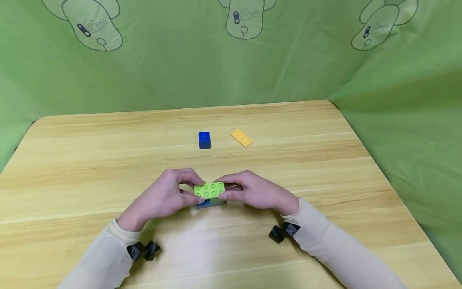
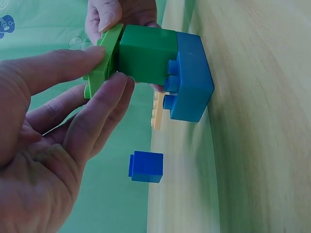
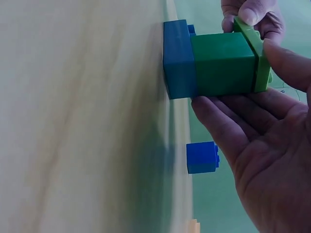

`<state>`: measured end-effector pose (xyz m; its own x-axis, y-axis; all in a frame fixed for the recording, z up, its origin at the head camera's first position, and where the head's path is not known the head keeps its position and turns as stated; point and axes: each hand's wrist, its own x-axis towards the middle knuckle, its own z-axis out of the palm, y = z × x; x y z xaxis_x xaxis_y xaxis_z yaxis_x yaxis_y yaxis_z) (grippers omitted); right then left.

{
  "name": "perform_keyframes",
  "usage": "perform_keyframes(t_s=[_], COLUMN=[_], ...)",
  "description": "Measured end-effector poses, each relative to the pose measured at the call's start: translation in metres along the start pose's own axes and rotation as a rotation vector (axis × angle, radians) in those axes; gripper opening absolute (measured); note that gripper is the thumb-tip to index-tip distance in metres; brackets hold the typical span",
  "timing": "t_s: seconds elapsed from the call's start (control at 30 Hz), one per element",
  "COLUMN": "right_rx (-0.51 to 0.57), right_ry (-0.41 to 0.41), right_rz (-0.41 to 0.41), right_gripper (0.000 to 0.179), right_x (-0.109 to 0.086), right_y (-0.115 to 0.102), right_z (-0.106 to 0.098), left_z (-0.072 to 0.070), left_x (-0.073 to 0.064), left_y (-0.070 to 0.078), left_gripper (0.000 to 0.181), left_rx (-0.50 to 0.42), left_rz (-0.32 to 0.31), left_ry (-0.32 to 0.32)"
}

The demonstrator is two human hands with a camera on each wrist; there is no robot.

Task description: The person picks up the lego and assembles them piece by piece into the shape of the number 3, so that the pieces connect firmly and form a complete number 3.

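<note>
Grip: both hands pinch the lime-green 2x4 plate (image 1: pixel 209 190), one at each end, thumbs on the near edge and fingers behind; the gap of each pinch is about the plate's width. The plate lies on the upper end of a stack, over a dark green brick (image 2: pixel 148 54), which sits on one end of a longer blue brick (image 2: pixel 197 80). A narrow dark seam shows between plate and dark green brick; cannot tell whether they are locked. Bare studs of the blue brick show on the left-hand side.

Pose: left hand (image 1: pixel 166 196) and right hand (image 1: pixel 258 191) face each other, wrists angled inward. Fingers of the right hand also extend along the dark green brick's far side.

Surroundings: a dark blue 2x2 brick (image 1: pixel 204 140) stands upright beyond the stack on the wooden table (image 1: pixel 108 160); an orange 2x4 plate (image 1: pixel 241 137) lies flat and slantwise to its right. Green cloth (image 1: pixel 180 72) hangs behind. From the head view, the lime-green plate and thumbs partly hide the lower bricks.
</note>
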<state>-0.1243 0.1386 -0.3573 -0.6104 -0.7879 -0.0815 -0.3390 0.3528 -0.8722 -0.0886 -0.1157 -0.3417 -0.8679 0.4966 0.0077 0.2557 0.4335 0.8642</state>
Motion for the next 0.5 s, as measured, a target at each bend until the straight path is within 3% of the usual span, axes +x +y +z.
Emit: perform_keyframes(t_s=[0.5], right_rx=[0.004], right_ry=[-0.008], right_rz=[0.018], right_gripper=[0.031], right_x=[0.0035], right_y=[0.0024], right_z=[0.0006], left_z=[0.0008], left_x=[0.0003], left_y=[-0.0023], left_gripper=[0.022], left_rx=[-0.018], left_rz=[-0.016], left_ry=[-0.015])
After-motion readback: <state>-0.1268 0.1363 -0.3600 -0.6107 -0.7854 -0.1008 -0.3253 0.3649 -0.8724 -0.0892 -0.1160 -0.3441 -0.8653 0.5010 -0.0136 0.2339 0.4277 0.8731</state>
